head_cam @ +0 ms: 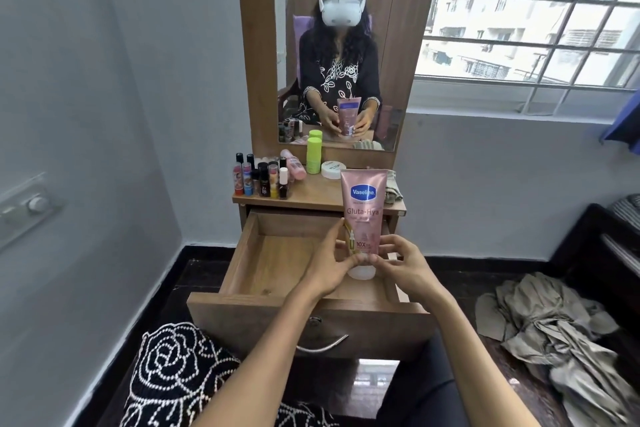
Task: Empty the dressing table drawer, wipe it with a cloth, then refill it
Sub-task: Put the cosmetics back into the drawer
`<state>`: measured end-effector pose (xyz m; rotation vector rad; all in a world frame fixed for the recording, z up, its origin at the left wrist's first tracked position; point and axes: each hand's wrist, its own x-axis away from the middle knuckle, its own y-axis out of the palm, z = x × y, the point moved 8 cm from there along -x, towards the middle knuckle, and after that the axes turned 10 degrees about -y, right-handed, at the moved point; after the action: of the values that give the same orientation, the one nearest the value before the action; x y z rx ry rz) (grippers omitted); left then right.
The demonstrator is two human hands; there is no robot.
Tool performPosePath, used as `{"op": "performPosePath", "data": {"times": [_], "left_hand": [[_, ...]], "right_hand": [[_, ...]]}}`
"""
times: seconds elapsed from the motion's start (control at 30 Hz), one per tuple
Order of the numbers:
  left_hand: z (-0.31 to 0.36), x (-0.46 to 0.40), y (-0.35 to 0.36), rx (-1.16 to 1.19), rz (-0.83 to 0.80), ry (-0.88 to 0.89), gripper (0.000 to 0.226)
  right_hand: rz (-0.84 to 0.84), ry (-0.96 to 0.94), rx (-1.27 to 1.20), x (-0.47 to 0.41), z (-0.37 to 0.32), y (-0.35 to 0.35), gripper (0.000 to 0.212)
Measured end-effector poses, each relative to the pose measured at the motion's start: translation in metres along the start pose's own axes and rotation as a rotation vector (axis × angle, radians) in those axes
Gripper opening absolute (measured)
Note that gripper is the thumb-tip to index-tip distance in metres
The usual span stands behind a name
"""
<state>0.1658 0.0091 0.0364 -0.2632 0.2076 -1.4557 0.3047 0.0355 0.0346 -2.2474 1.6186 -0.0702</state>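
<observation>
Evidently, the pink lotion tube [363,208] is held upright, cap down, above the open drawer [277,263], pinched by curled fingers of the left hand [329,267] and right hand [405,263], probably to set it standing inside the emptied drawer.

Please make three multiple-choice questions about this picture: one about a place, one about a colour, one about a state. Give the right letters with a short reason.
1. Where is the green bottle?
A. on the tabletop
B. in the drawer
C. on the floor

2. What colour is the tube?
A. blue
B. pink
C. black

3. How is the drawer?
A. shut
B. open, packed full
C. open, bare where visible

Key:
1 A, it stands by the mirror.
2 B, pink body, white cap.
3 C, pulled out, bare wood showing; left hand and right hand hold the tube above it.
</observation>
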Motion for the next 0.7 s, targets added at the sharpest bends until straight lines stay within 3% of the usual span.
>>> {"op": "performPosePath", "data": {"times": [0.2,0.47,0.7], "left_hand": [[-0.017,-0.002,0.008,-0.043,-0.015,-0.092,0.087],[-0.031,-0.005,0.018,-0.151,-0.065,-0.182,0.077],[-0.047,-0.013,0.032,-0.381,-0.106,-0.281,0.049]], "right_hand": [[-0.025,0.038,0.086,0.004,0.012,0.003,0.035],[-0.071,0.088,0.266,0.006,0.026,0.009,0.037],[-0.058,0.204,0.37,0.007,0.039,0.012,0.054]]}}
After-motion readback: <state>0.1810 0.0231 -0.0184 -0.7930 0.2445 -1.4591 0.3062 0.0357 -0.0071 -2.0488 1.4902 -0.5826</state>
